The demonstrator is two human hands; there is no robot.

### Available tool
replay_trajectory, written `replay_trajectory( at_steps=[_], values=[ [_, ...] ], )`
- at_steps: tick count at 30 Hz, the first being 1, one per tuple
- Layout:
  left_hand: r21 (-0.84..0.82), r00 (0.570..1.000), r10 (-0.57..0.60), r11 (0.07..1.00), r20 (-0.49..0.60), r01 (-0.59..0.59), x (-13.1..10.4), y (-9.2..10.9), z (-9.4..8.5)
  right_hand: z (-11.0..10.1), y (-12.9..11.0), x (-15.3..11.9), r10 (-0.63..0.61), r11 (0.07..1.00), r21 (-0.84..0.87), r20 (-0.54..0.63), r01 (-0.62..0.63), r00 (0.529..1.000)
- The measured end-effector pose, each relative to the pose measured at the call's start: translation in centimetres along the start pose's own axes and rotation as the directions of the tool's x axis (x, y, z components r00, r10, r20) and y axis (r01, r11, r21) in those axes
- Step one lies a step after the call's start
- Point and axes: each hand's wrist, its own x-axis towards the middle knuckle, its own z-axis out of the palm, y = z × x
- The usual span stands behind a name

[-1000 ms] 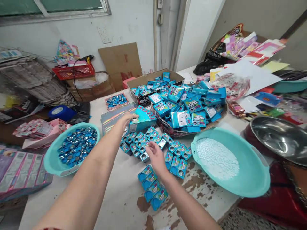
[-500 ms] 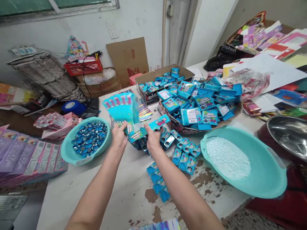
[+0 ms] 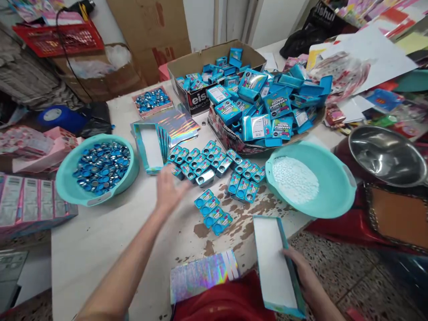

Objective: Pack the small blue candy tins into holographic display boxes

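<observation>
Head view: my right hand (image 3: 301,267), low at about 5 o'clock, grips a flat teal card (image 3: 274,267) by its right edge, fingers curled round it and its white inner face turned up; the card sits over the table's (image 3: 100,232) near edge, partly past it. My left hand (image 3: 169,189) hangs open just above the table near the centre, palm down, fingers loose and blurred, with nothing in it. Just beyond it, at 12 o'clock, lie rows of small blue tins (image 3: 207,162), and a short row of four more (image 3: 212,211) sits at its 4 o'clock. A stack of teal cards (image 3: 152,149) lies at its 11 o'clock, with holographic sheets (image 3: 177,127) behind.

At 9 o'clock of the left hand stands a teal basin of lids (image 3: 96,167); at 3 o'clock another teal basin (image 3: 334,196) holds white tablets (image 3: 294,178). Farther back a round tray is piled with blue boxes (image 3: 264,107), beside a cardboard box (image 3: 203,67) of more. A holographic stack (image 3: 202,274) lies at the near edge, at 6 o'clock.
</observation>
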Motion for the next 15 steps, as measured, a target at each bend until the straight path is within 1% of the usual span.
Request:
replay_trajectory(
  at_steps=[1, 2, 3, 4, 5, 6, 7, 9, 10, 11, 12, 13, 14, 15],
  values=[
    [-0.017, 0.981, 0.127, 0.992, 0.147, -0.126, -3.2, 1.6, -0.2, -0.2, 1.1, 0.1, 0.015, 0.999, -0.029, 0.006, -0.014, 1.000],
    [-0.031, 0.927, 0.225, 0.974, 0.299, -0.226, -6.3, 3.1, -0.2, 0.0, 1.9, 0.4, 0.009, 0.999, -0.052, 0.015, -0.008, 1.000],
    [-0.030, 0.853, 0.274, 0.956, 0.444, -0.291, -9.0, 4.5, -0.1, 0.4, 2.6, 0.8, -0.009, 0.998, -0.067, 0.022, 0.011, 1.000],
    [-0.015, 0.792, 0.271, 0.949, 0.547, -0.315, -11.3, 5.8, 0.2, 1.1, 3.0, 1.5, -0.034, 0.997, -0.075, 0.028, 0.036, 0.999],
    [0.020, 0.760, 0.232, 0.952, 0.607, -0.306, -13.0, 6.8, 0.5, 1.9, 3.2, 2.3, -0.058, 0.995, -0.078, 0.039, 0.061, 0.998],
    [0.056, 0.741, 0.191, 0.954, 0.644, -0.295, -14.1, 7.6, 0.9, 2.7, 3.4, 3.1, -0.082, 0.993, -0.080, 0.056, 0.086, 0.995],
    [0.089, 0.736, 0.156, 0.955, 0.659, -0.282, -14.6, 8.1, 1.3, 3.6, 3.5, 3.9, -0.113, 0.989, -0.084, 0.079, 0.120, 0.990],
    [0.119, 0.740, 0.132, 0.954, 0.659, -0.276, -14.4, 8.5, 1.7, 5.2, 3.6, 5.1, -0.220, 0.964, -0.128, 0.114, 0.234, 0.969],
    [0.114, 0.741, 0.142, 0.952, 0.657, -0.284, -14.1, 8.5, 1.7, 5.8, 3.7, 5.4, -0.297, 0.934, -0.176, 0.101, 0.311, 0.950],
    [0.094, 0.737, 0.163, 0.951, 0.656, -0.294, -13.7, 8.2, 1.6, 6.2, 3.9, 5.4, -0.390, 0.887, -0.241, 0.064, 0.393, 0.919],
    [0.058, 0.731, 0.193, 0.951, 0.655, -0.303, -13.5, 7.9, 1.4, 6.6, 4.1, 5.2, -0.492, 0.824, -0.316, 0.014, 0.470, 0.871],
    [0.008, 0.731, 0.226, 0.953, 0.644, -0.302, -13.3, 7.3, 1.3, 6.9, 4.3, 4.8, -0.590, 0.748, -0.392, -0.024, 0.536, 0.807],
    [-0.055, 0.744, 0.256, 0.958, 0.617, -0.283, -13.3, 6.6, 1.1, 7.1, 4.5, 4.2, -0.673, 0.669, -0.451, -0.030, 0.591, 0.739],
    [-0.131, 0.773, 0.274, 0.961, 0.572, -0.243, -13.4, 5.8, 1.1, 7.3, 4.6, 3.6, -0.733, 0.596, -0.477, 0.005, 0.646, 0.680]
  ],
)
